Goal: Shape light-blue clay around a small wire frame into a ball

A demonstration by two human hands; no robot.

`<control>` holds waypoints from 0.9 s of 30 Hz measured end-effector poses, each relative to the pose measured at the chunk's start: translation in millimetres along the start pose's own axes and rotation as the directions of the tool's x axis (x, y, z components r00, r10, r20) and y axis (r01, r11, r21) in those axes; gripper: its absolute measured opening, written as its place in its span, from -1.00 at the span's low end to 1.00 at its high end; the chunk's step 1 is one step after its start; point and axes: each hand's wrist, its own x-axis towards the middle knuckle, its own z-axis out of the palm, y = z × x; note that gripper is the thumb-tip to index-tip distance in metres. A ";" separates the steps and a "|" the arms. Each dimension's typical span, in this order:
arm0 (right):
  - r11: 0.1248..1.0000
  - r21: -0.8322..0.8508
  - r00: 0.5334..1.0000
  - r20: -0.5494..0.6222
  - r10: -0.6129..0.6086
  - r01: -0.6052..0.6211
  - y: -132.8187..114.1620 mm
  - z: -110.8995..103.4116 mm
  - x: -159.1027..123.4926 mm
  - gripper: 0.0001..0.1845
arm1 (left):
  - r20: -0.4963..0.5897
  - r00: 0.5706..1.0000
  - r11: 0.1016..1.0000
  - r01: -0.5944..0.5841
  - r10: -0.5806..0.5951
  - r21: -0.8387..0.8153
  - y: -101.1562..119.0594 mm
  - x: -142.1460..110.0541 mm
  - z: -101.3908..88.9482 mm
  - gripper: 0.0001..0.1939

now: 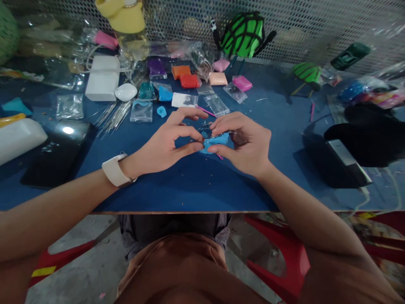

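Between my two hands, over the blue table, is a lump of light blue modelling clay (218,141) with thin wires running along its top. My left hand (177,141) pinches the left end of the clay and wire between thumb and index finger, the other fingers raised. With its thumb below and fingers on top, my right hand (245,141) grips the clay from the right. A pink stick tool (207,111) shows partly behind the hands, and a small pink looped end pokes out under the clay. The fingers cover part of the clay and wires.
Packets of coloured clay (190,81) lie behind my hands. A bundle of metal wires (115,116) and a black phone (60,152) are at the left. Green striped turtle-like models (243,36) stand at the back. A black box (341,164) sits at the right.
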 end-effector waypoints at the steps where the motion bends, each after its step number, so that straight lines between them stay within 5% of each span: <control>1: 1.000 0.006 1.000 -0.008 -0.013 0.013 2.2 1.2 0.2 -0.58 | 0.004 1.000 1.000 0.014 -0.014 -0.006 -0.3 0.0 0.0 -0.60; 12: 0.999 0.031 1.000 -0.006 0.031 -0.031 0.3 5.8 0.4 -0.62 | 0.025 0.977 0.938 0.209 -0.210 -0.278 4.1 3.0 5.4 -0.64; 27: 0.999 0.048 0.999 0.035 0.020 -0.022 -3.1 7.2 0.8 -0.71 | 0.013 0.971 0.926 0.234 -0.240 -0.297 7.5 5.2 4.4 -0.54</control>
